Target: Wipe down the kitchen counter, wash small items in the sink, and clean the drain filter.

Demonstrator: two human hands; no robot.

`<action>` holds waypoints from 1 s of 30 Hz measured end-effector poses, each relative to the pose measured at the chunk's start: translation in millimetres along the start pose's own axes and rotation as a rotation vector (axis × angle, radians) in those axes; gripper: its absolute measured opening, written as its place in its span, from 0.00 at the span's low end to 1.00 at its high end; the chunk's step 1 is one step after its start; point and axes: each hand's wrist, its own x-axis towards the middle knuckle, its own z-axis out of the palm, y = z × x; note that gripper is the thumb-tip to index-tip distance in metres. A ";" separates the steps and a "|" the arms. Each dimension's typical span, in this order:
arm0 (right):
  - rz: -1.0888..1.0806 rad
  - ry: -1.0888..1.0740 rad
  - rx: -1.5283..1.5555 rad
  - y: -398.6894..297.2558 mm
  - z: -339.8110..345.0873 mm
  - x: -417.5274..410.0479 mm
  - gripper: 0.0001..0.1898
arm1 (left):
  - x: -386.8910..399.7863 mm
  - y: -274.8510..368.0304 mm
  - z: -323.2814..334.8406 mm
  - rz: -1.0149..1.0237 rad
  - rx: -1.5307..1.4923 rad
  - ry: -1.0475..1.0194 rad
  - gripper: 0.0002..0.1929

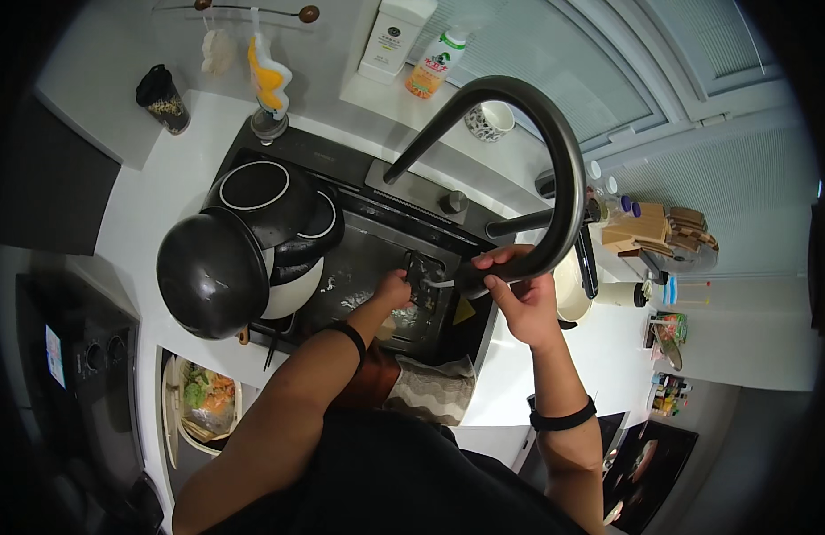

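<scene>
My right hand [523, 301] grips the spray head at the end of the arched dark metal faucet [573, 154], over the right part of the sink. Water runs from the spout. Inside the sink basin [366, 247], my left hand [394, 291] holds a small dark object [412, 267] beside the stream; its kind is hard to tell. Wet patches shine on the basin floor. Black bowls [212, 274] are stacked upside down at the sink's left side, with a white bowl [295, 291] partly hidden beneath them.
A grey patterned towel [432, 388] hangs over the sink's front edge. An open bin [208, 408] with food scraps is at the lower left. Bottles [436, 63] and a patterned cup [490, 121] stand on the ledge behind. A cream pan [573, 287] and knife block [636, 226] are at right.
</scene>
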 end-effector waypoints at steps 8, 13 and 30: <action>-0.053 -0.018 -0.138 19.7 -35.1 8.4 0.18 | 19.0 10.6 5.8 -0.006 0.097 -0.014 0.25; 0.042 0.278 0.110 109.1 -38.8 -24.1 0.24 | 10.3 25.7 24.3 -0.036 0.036 0.049 0.24; 0.571 0.163 -0.643 291.6 15.7 -14.8 0.14 | 38.4 -21.8 -2.4 0.093 0.267 0.126 0.13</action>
